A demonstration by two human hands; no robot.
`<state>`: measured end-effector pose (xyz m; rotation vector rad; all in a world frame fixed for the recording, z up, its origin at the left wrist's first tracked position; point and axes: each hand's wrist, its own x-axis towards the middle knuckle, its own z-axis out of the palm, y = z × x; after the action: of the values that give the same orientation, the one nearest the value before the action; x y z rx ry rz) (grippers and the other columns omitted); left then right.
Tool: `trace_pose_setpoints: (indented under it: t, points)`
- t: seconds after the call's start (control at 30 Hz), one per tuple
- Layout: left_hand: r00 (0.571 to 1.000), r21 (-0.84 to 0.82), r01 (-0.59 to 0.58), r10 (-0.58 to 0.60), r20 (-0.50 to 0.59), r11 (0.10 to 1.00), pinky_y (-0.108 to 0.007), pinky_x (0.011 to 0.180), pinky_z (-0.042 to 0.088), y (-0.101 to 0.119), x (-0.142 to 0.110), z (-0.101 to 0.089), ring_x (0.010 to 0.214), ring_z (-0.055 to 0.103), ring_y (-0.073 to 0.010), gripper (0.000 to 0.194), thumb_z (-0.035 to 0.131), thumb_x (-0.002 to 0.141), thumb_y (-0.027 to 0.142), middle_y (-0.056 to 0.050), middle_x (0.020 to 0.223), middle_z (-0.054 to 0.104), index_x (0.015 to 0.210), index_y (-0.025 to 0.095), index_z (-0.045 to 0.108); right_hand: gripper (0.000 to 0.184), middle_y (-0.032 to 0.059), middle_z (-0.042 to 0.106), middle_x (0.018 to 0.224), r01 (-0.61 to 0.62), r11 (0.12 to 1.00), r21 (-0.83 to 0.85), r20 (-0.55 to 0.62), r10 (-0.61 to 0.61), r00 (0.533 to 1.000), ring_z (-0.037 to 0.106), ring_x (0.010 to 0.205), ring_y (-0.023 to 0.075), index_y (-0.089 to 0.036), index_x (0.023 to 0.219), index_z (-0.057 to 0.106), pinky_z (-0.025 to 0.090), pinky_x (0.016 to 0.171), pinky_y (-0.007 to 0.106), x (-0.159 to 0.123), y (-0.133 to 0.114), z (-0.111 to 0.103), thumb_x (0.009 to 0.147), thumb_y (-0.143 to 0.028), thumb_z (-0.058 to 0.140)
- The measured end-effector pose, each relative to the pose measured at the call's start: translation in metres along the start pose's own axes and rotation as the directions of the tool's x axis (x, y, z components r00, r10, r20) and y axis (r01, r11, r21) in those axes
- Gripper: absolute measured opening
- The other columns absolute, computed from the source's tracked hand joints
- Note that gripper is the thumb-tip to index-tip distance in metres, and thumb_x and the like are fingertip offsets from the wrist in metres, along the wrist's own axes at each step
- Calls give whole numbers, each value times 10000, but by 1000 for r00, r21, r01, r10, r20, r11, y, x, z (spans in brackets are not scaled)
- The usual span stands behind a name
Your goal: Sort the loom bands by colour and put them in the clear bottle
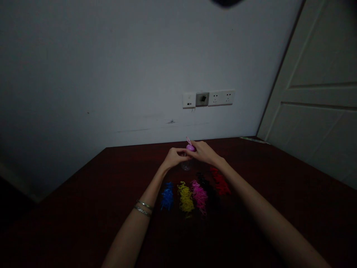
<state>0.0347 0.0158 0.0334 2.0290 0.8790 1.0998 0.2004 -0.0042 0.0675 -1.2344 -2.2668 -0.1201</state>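
Note:
A small clear jar (186,166) stands at the far part of the table, topped by a pink lid (190,147) with an upright loop. My left hand (173,158) is closed round the jar's upper part from the left. From the right, my right hand (205,152) grips the pink lid between thumb and fingers. Whether the lid sits fully on the jar is hidden by my fingers. Nearer to me lie piles of thin, stringy pieces resembling small rubber bands: a blue pile (167,196), a yellow pile (185,198), a pink pile (199,196), a black pile (205,181) and a red pile (221,181).
The dark red table (111,193) meets a pale wall (125,67) at its back edge. Wall sockets (221,98) sit above the table. A panelled white door (315,96) rises on the right, and a thin pale strip (254,140) lies by the far right edge.

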Motion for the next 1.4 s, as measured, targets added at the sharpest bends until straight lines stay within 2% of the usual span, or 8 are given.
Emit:
trace_pose_setpoints:
  t: [0.1,0.33,0.53,0.63,0.8,0.97,1.27,1.4]
  points:
    - [1000,-27,17,-17,8,999,-241,645,408,0,0,0,627,525,-127,353,679,575,299,-23,664,626,851,79,696,420,90,650,800,30,999,30,-3,-30,1000,564,666,173,-157,1069,537,339,596,236,-1,-1,-2,825,-478,418]
    - [997,-109,63,-59,44,992,-265,688,430,2,-1,-1,663,557,-144,349,698,552,276,-39,710,650,840,79,694,378,87,648,842,61,989,132,46,-68,997,559,687,164,-168,1042,552,362,636,239,-1,-3,-8,823,-454,436]
    - [1000,-145,23,-20,21,989,-253,729,428,-3,3,5,703,554,-129,251,654,573,190,-25,741,638,795,77,678,389,90,647,842,15,1000,26,15,-16,1000,566,699,173,-175,1002,553,342,620,239,0,-1,-5,824,-491,415]
    - [1000,-180,28,-26,14,983,-225,667,418,-9,5,14,649,520,-102,213,639,557,151,-6,689,604,754,70,646,414,91,649,821,-3,1000,-30,2,3,1000,568,700,187,-176,991,557,330,602,246,0,-6,-5,826,-515,386]
    - [995,-257,99,-101,7,961,-184,532,361,-11,3,25,548,442,-69,173,632,540,139,18,584,527,687,70,573,415,106,645,915,49,998,-31,27,-48,998,569,772,210,-185,1092,531,329,621,263,-1,-15,-10,813,-474,425]
    - [992,-301,104,-77,99,948,-183,532,350,-7,2,22,550,430,-63,166,610,531,115,17,596,509,683,80,552,397,103,643,929,84,996,12,44,-85,995,570,791,210,-187,1125,510,337,639,269,-1,-16,-11,828,-433,419]
    - [975,-254,149,-100,197,956,-183,523,365,-1,0,13,553,456,-70,184,577,519,84,9,595,537,702,78,583,349,93,638,953,93,991,93,63,-100,993,567,816,202,-189,1128,503,365,675,274,-2,-19,-12,833,-363,441]
    - [948,-262,198,-116,297,945,-202,546,404,3,-3,8,565,502,-89,112,601,544,117,-28,604,575,644,70,593,396,77,595,1078,182,958,222,69,-201,977,542,931,189,-215,1216,443,383,775,279,-2,-22,-18,846,-356,430]
